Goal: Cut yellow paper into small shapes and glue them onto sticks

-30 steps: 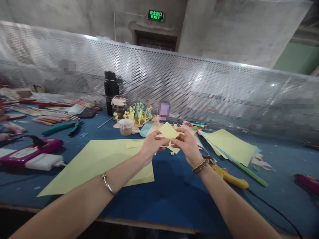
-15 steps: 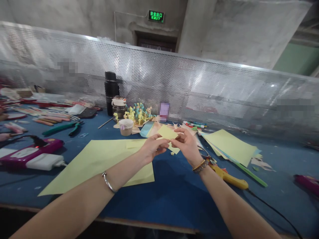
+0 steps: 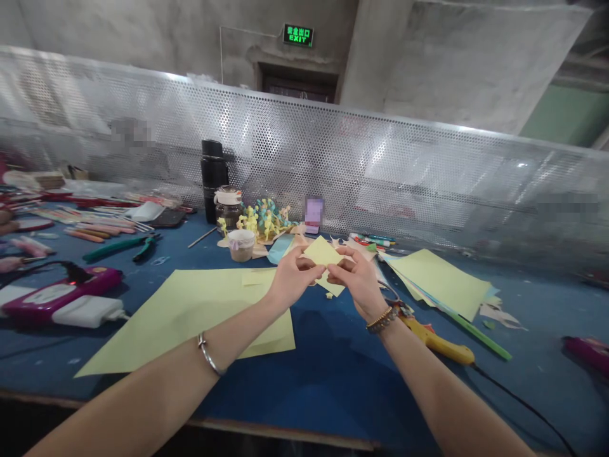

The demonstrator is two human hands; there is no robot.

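A small yellow paper square [image 3: 322, 251] is pinched between my two hands, one corner pointing away from me. My left hand [image 3: 295, 274] grips its left side, thumb and fingers together. On the right side, my right hand [image 3: 354, 277] holds it the same way, the thumbs nearly touching. Beneath and just below the hands lies another small yellow piece [image 3: 333, 287], with a tiny yellow scrap [image 3: 329, 296] beside it. A large yellow sheet [image 3: 190, 317] spreads under my left forearm.
A yellow glue gun [image 3: 442, 346] and green stick [image 3: 480, 334] lie right, near stacked sheets [image 3: 442, 279]. Behind are a cup [image 3: 241, 246], small yellow flowers [image 3: 266, 222], jar [image 3: 228, 209] and black bottle [image 3: 213, 181]. Left are pliers [image 3: 145, 247] and a purple power strip [image 3: 61, 293].
The small square has been tilted up and now shows more of its diamond shape. My left hand has risen slightly and its fingers have shifted along the paper's edge.
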